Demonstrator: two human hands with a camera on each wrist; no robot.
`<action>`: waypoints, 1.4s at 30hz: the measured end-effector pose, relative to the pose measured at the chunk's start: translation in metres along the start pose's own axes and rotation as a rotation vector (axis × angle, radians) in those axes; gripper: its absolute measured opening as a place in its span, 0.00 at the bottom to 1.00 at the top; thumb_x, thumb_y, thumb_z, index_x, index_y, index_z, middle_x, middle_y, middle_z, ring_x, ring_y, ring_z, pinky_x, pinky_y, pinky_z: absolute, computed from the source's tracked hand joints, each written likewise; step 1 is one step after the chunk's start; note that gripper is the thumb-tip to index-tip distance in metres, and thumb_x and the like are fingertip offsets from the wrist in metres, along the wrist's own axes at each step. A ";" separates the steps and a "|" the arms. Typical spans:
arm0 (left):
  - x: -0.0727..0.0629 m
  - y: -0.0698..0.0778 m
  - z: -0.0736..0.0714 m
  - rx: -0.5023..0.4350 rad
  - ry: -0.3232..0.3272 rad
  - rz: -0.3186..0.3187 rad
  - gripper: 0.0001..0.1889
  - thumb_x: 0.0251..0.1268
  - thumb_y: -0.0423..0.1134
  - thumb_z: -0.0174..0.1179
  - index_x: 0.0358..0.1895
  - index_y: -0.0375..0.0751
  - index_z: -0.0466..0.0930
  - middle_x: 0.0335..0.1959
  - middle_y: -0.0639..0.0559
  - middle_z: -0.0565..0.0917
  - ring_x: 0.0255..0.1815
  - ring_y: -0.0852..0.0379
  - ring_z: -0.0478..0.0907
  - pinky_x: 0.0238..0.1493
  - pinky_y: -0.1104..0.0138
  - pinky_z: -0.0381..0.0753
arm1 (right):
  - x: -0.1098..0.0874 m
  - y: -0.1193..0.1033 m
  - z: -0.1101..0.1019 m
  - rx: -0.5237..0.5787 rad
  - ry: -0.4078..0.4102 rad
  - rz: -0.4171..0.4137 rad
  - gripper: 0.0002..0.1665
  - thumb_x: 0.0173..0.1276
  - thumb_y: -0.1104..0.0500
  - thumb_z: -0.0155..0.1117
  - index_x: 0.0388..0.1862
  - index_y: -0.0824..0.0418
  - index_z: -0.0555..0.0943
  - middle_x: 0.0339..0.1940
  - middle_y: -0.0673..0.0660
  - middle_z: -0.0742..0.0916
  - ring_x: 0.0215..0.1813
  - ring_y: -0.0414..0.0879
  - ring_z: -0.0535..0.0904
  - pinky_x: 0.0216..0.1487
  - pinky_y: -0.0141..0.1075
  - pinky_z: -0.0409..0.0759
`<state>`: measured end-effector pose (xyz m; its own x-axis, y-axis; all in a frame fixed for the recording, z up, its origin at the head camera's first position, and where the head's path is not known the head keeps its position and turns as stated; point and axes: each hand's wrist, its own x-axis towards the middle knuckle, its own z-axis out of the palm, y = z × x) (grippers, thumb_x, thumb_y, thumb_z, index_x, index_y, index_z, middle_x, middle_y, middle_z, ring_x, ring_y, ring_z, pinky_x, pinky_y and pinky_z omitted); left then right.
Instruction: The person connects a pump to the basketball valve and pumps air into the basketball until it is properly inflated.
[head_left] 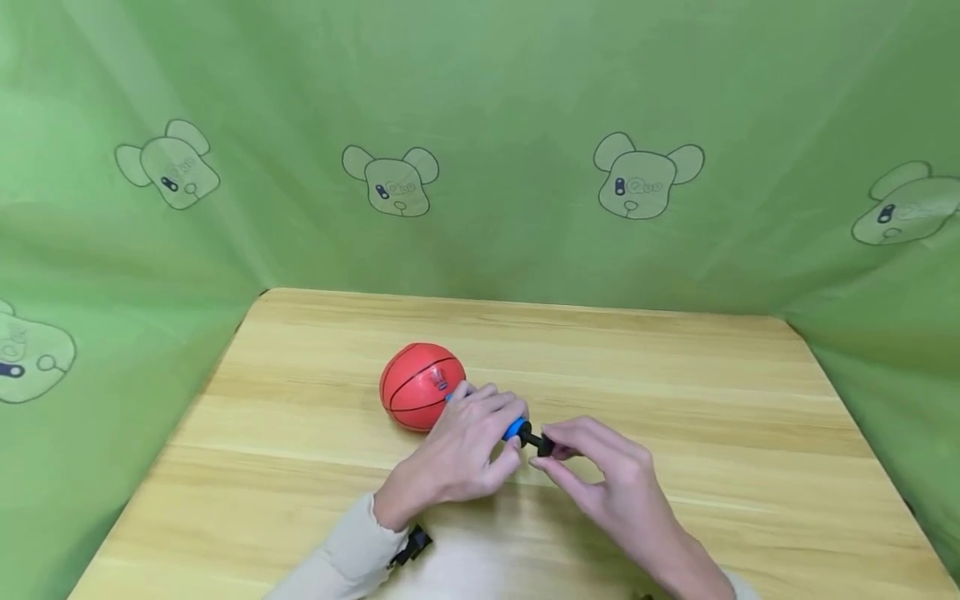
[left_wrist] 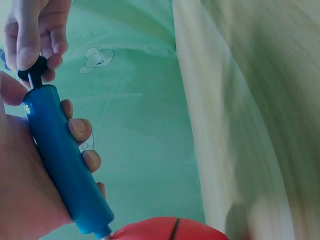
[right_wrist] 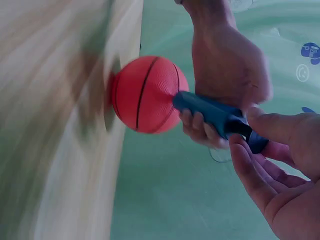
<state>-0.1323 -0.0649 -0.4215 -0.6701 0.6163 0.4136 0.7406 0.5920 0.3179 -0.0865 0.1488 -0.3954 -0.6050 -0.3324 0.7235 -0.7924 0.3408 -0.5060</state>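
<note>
The left hand (head_left: 467, 442) grips a smooth blue hand pump (left_wrist: 66, 160) right of the black-lined red basketball (head_left: 417, 387), nozzle (left_wrist: 103, 232) against it; the right hand (head_left: 618, 475) pinches the pump's black handle (head_left: 547, 447).

The ball (head_left: 416, 392) rests on the surface (head_left: 675, 375), the pump (left_wrist: 66, 157) touching its right side, the curtain (head_left: 510, 242) behind the ball.

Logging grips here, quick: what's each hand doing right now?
Left hand: closed, holding the blue pump.
Right hand: closed, pinching the pump's black handle.
</note>
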 end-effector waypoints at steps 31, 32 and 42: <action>0.001 0.001 0.001 -0.058 0.015 0.018 0.03 0.60 0.45 0.46 0.33 0.54 0.68 0.25 0.64 0.66 0.30 0.63 0.63 0.43 0.63 0.62 | 0.003 -0.008 -0.001 -0.052 -0.007 0.024 0.21 0.72 0.48 0.66 0.44 0.66 0.87 0.38 0.56 0.90 0.33 0.44 0.87 0.42 0.27 0.82; 0.000 0.001 0.001 -0.056 0.013 0.019 0.03 0.60 0.45 0.47 0.33 0.54 0.68 0.25 0.64 0.66 0.30 0.63 0.63 0.43 0.63 0.62 | 0.003 -0.007 0.000 -0.063 -0.008 0.025 0.21 0.73 0.47 0.65 0.44 0.66 0.87 0.38 0.55 0.89 0.33 0.44 0.87 0.42 0.27 0.82; -0.001 -0.004 -0.003 -0.022 0.026 0.032 0.03 0.60 0.45 0.48 0.34 0.53 0.69 0.27 0.64 0.68 0.31 0.62 0.64 0.43 0.64 0.62 | -0.001 -0.040 -0.049 -0.048 0.070 -0.035 0.19 0.69 0.50 0.72 0.40 0.68 0.87 0.33 0.56 0.89 0.35 0.37 0.85 0.41 0.23 0.80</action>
<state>-0.1345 -0.0697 -0.4205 -0.6451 0.6207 0.4455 0.7625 0.5606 0.3231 -0.0504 0.1788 -0.3532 -0.5684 -0.2837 0.7723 -0.8075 0.3723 -0.4575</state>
